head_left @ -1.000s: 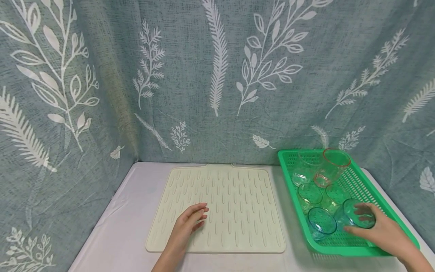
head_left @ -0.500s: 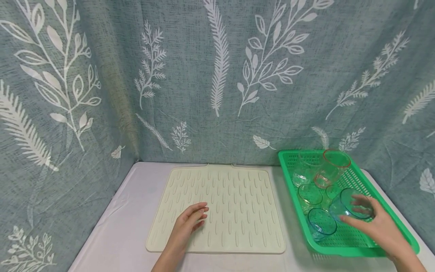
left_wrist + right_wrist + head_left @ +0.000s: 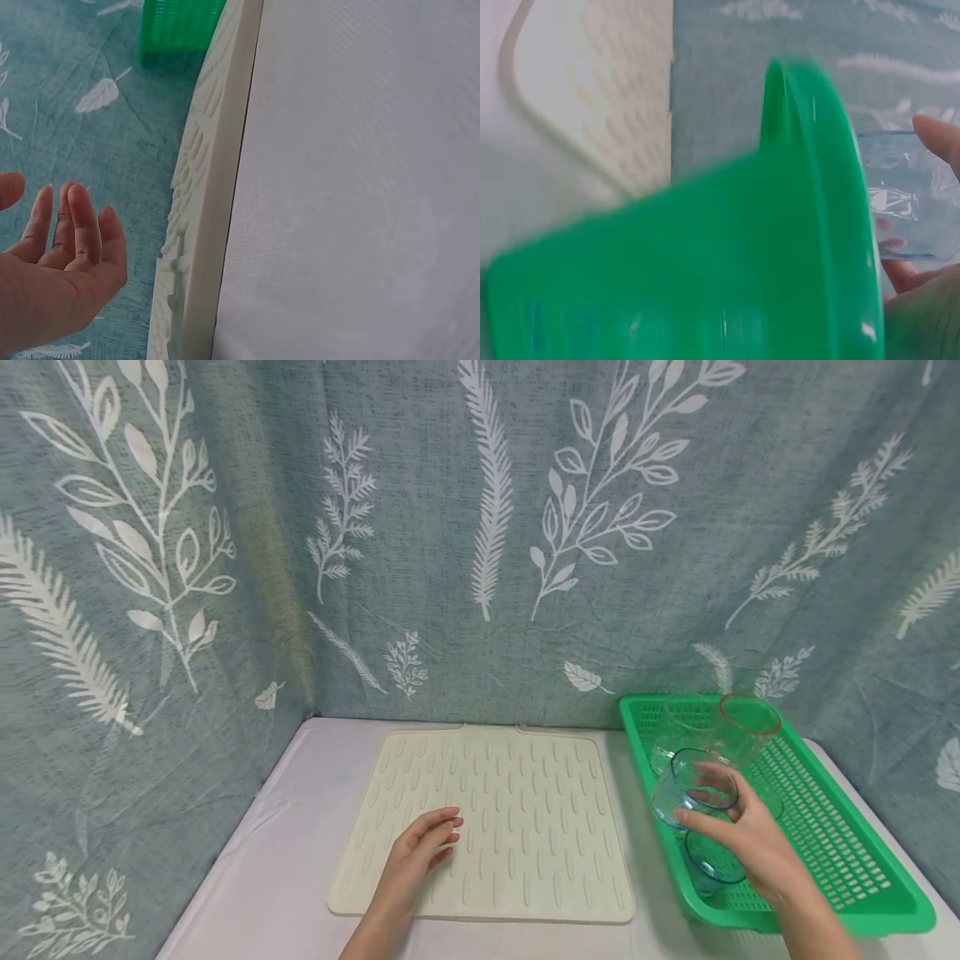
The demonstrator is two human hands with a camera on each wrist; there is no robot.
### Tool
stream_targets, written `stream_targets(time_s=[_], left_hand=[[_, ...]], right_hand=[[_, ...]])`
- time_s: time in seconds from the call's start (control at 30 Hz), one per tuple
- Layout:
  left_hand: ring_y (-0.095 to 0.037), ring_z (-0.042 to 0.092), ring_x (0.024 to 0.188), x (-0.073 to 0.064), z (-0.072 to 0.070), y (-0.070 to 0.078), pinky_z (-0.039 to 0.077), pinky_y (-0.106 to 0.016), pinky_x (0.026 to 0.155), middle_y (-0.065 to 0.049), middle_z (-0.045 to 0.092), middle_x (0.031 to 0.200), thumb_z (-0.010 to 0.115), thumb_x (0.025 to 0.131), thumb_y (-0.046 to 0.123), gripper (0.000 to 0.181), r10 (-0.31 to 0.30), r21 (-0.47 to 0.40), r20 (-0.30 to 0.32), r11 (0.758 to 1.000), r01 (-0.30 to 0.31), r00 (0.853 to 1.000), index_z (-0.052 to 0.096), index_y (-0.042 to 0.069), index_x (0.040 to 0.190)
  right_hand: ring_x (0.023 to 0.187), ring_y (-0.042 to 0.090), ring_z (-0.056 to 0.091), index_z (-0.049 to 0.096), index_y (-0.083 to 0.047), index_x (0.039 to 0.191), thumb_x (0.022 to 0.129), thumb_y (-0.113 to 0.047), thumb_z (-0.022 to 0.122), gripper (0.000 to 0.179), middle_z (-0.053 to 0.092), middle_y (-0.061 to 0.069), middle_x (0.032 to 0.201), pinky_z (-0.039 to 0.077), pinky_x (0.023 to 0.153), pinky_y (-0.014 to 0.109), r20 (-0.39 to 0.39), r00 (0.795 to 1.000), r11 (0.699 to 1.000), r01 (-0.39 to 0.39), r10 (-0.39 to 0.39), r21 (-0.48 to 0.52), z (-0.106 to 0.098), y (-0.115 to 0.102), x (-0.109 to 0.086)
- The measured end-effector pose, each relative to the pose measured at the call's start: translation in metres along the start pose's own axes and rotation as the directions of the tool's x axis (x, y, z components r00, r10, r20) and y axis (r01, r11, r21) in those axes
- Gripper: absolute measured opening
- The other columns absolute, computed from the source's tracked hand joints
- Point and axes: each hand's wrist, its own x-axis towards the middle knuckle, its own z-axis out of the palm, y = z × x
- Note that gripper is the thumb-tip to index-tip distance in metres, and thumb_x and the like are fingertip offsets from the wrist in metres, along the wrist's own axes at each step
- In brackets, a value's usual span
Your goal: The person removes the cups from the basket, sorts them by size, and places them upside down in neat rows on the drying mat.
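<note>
My right hand (image 3: 761, 843) grips a clear blue-tinted drinking glass (image 3: 670, 802), thumb on the near side and fingers on the far side. The glass tilts slightly, raised above the left side of a green plastic basket (image 3: 896, 922). Below it in the basket is another blue-rimmed glass (image 3: 712, 864). A red-rimmed glass (image 3: 750, 717) and a clear glass (image 3: 686, 714) stand at the basket's back. Smaller glasses there are mostly hidden by the hand and held glass. My left hand (image 3: 416, 860), fingers loosely bent and holding nothing, is over a cream ribbed drying mat (image 3: 540, 868).
The mat lies flat on a white-covered table (image 3: 247, 877), left of the basket. A blue-grey leaf-patterned curtain (image 3: 420, 527) hangs behind and along both sides. In the right wrist view the basket's wall (image 3: 682, 247) stands up close to the camera.
My right hand has lifted the blue glass from the basket's front right and carried it left and up over the other glasses. The left hand has stayed nearly still.
</note>
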Motion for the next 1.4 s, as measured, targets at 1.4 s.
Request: stream_targets(time_s=[1.4], left_hand=[[-0.026, 0.057, 0.111, 0.002, 0.004, 0.000, 0.047, -0.036, 0.096, -0.017, 0.059, 0.128, 0.061, 0.097, 0.021, 0.041, 0.085, -0.011, 0.005, 0.996, -0.085, 0.996, 0.056, 0.000, 0.131]], right_hand=[[0.119, 0.028, 0.049, 0.053, -0.017, 0.136, 0.069, -0.022, 0.088, 0.076, 0.055, 0.013, 0.127, 0.041, 0.094, 0.047, 0.170, 0.985, 0.996, 0.029, -0.042, 0.083, 0.179, 0.007, 0.042]])
